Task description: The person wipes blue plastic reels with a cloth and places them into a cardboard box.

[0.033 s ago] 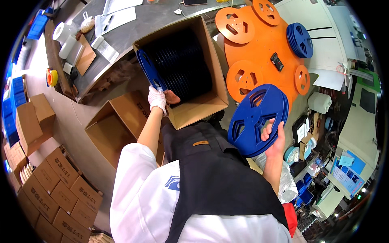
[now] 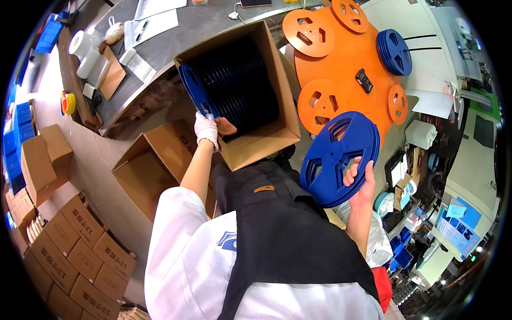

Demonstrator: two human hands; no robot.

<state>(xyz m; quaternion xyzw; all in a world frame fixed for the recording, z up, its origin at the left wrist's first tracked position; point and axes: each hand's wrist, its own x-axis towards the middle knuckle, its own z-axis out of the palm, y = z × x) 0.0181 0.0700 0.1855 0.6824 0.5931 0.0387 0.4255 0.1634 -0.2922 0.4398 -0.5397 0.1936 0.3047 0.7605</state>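
A cardboard box [image 2: 261,152] is open toward me, packed with rows of dark blue reels [image 2: 242,80]. One blue reel [image 2: 194,88] stands at its left wall. My left hand [image 2: 206,129], in a pale glove with bare fingertips, is closed over the box's left rim, right at the lower end of that reel. Whether it also pinches the reel I cannot tell. On the right, my bare right hand [image 2: 361,184] grips a small stack of blue reels [image 2: 337,160], with fingers showing through a cutout. The stack is tilted beside the orange round table.
Orange reels [image 2: 314,101], a blue reel stack [image 2: 394,52] and a black device [image 2: 364,81] lie on the orange round table [image 2: 341,69]. An open carton [image 2: 154,165] sits below the box. Stacked cartons [image 2: 80,256] fill the lower left. A grey workbench [image 2: 208,26] stands behind.
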